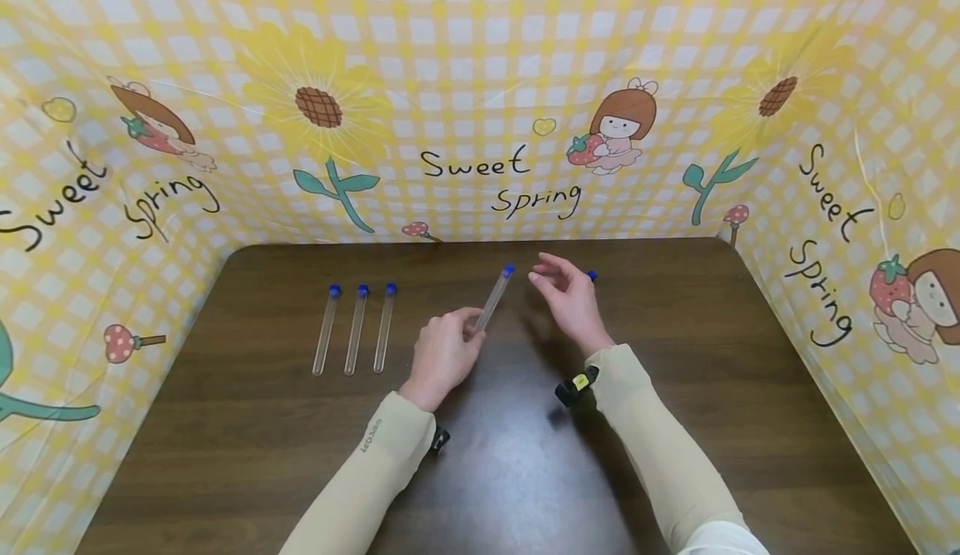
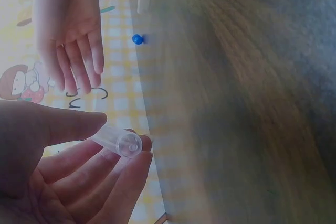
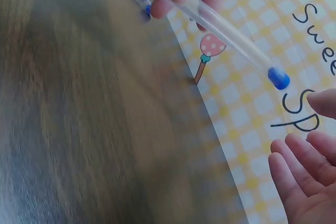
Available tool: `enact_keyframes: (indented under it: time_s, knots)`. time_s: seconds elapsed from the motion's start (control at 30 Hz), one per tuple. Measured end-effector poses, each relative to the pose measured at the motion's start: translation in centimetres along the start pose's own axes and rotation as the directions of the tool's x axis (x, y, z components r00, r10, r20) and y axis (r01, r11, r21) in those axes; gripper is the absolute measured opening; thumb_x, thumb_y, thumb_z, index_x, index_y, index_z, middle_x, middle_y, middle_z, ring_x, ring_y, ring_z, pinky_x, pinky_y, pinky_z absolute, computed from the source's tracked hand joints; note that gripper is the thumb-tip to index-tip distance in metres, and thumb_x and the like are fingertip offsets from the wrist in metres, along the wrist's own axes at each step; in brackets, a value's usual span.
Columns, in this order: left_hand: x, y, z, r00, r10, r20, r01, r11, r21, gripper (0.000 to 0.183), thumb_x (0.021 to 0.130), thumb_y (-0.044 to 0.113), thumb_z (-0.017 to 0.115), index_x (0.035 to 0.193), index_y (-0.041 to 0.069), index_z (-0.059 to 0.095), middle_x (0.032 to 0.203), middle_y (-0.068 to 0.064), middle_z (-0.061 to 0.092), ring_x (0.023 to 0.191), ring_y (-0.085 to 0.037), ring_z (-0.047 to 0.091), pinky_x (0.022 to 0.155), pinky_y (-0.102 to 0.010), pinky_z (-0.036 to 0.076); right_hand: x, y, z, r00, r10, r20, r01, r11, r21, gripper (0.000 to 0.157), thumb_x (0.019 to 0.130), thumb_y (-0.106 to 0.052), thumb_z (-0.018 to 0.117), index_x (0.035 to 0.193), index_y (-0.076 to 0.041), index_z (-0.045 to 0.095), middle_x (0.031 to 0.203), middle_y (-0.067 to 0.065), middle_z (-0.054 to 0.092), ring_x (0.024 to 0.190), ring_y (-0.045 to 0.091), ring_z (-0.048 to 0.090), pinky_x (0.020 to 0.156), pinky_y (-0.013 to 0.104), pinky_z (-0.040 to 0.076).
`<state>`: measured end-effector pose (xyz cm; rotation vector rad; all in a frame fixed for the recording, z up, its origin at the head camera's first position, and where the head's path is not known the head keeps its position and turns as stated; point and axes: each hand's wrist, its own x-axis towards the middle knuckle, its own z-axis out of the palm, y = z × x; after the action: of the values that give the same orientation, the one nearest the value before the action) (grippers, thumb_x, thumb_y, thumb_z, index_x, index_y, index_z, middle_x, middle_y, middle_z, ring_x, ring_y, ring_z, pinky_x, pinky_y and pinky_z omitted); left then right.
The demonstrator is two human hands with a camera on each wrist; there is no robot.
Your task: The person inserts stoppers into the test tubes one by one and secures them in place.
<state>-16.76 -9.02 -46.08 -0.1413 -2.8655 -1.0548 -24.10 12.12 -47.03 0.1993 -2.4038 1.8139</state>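
Observation:
My left hand [image 1: 447, 351] pinches a clear test tube [image 1: 491, 303] near its lower end, and the tube slants up above the table with its blue cap [image 3: 278, 78] at the top. In the left wrist view the tube's rounded end [image 2: 129, 144] lies between thumb and fingers. My right hand [image 1: 572, 297] is beside that cap, apart from it, fingers loosely bent and holding nothing. Another blue cap [image 1: 592, 275] shows behind the right hand; what it belongs to is mostly hidden there. To the left, three capped test tubes [image 1: 356, 330] lie side by side on the table.
A dark brown wooden table [image 1: 247, 455] fills the lower part of the head view. Yellow checked cloth [image 1: 465, 80] with flowers and lettering stands around its back and sides. Both wrists carry a small black camera [image 1: 576, 385].

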Motion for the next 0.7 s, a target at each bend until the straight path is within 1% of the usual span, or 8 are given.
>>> enact_keyframes:
  time_s: [0.13,0.33,0.5,0.7]
  knots:
    - [0.0,-0.4,-0.1,1.000,-0.021,0.006,0.021,1.000,0.000,0.030,0.093,0.014,0.075,0.123,0.011,0.073,0.090,-0.001,0.075,0.060,-0.013,0.062,0.047,-0.031,0.046,0.1,0.4,-0.6,1.000,0.021,-0.004,-0.021,1.000,-0.016,0.042,0.098,-0.023,0.072,0.136,-0.008,0.063,0.119,0.010,0.070,0.109,0.025,0.065,0.097,0.043,0.049]
    - [0.1,-1.0,-0.5,0.999,-0.027,-0.018,0.027,1.000,0.015,0.029,0.092,0.014,0.076,0.120,0.011,0.074,0.089,-0.001,0.075,0.066,-0.016,0.066,0.054,-0.036,0.050,0.2,0.5,-1.5,0.998,0.062,-0.010,-0.062,0.997,-0.045,0.043,0.098,-0.025,0.072,0.137,-0.009,0.062,0.121,0.009,0.069,0.112,0.024,0.064,0.097,0.043,0.048]
    - [0.1,-1.5,-0.9,0.999,-0.033,-0.035,0.033,0.999,0.019,0.029,0.091,0.013,0.077,0.119,0.010,0.074,0.090,-0.002,0.075,0.069,-0.019,0.067,0.059,-0.039,0.052,0.5,0.7,-2.5,0.998,0.056,-0.033,-0.058,0.995,-0.075,0.043,0.098,-0.024,0.072,0.137,-0.008,0.062,0.120,0.009,0.069,0.111,0.025,0.064,0.096,0.042,0.048]
    - [0.0,-2.2,-1.3,0.998,-0.048,-0.047,0.049,0.998,0.031,0.029,0.090,0.013,0.078,0.119,0.008,0.075,0.087,-0.002,0.071,0.069,-0.019,0.064,0.061,-0.040,0.051,0.9,1.2,-3.5,0.997,0.058,-0.041,-0.062,0.994,-0.093,0.045,0.099,-0.027,0.070,0.138,-0.008,0.061,0.122,0.009,0.068,0.111,0.025,0.064,0.096,0.043,0.048]
